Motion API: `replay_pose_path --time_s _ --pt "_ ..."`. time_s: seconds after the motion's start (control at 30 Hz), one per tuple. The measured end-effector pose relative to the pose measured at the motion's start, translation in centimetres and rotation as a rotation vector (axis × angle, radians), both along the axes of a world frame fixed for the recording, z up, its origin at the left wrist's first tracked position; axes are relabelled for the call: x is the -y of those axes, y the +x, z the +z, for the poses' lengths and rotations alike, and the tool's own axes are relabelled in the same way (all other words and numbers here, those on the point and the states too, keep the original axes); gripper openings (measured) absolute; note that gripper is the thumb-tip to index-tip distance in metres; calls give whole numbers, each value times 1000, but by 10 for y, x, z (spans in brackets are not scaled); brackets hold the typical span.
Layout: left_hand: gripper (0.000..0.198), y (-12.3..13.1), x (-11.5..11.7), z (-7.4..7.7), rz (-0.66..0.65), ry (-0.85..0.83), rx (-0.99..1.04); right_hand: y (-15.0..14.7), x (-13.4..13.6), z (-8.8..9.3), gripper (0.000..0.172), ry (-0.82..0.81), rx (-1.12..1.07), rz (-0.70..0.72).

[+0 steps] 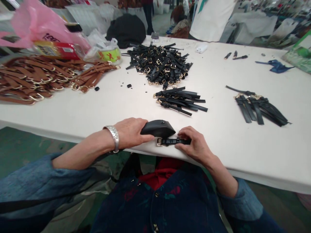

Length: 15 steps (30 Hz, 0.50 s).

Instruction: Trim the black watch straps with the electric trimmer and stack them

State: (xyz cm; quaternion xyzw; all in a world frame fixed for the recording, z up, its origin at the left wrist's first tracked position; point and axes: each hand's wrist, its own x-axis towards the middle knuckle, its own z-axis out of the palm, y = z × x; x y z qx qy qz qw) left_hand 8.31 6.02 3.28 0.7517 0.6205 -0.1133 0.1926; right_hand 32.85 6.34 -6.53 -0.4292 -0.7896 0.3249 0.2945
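My left hand, with a silver bracelet on its wrist, is closed around a smooth black curved object that tapers to a point on the right. Its exact kind does not show. Just below that point lies a short black buckle strap near the table's front edge, its metal buckle facing left. The right end of this strap is pinched by my right hand. Beyond my hands lies a small bunch of black buckle straps, and behind it a large heap of them.
Brown straps with metal rings are piled at the left, below a pink plastic bag. Another group of black straps lies at the right. A dark cap and a blue scrap rest farther back on the white table.
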Motion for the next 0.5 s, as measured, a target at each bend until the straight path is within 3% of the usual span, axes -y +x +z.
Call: replay_pose_path --time_s 0.1,0.2,0.37,0.5 --pt "44 -17 9 1 37 -35 -11 0 0 -2 15 39 10 59" --pt "41 -26 20 4 59 -63 -7 0 0 -4 16 55 -2 67" --pt "37 -20 31 12 65 -85 -42 -1 4 -5 15 119 68 0" --pt "38 -10 31 13 41 -63 -82 -1 6 -3 14 78 74 -16"
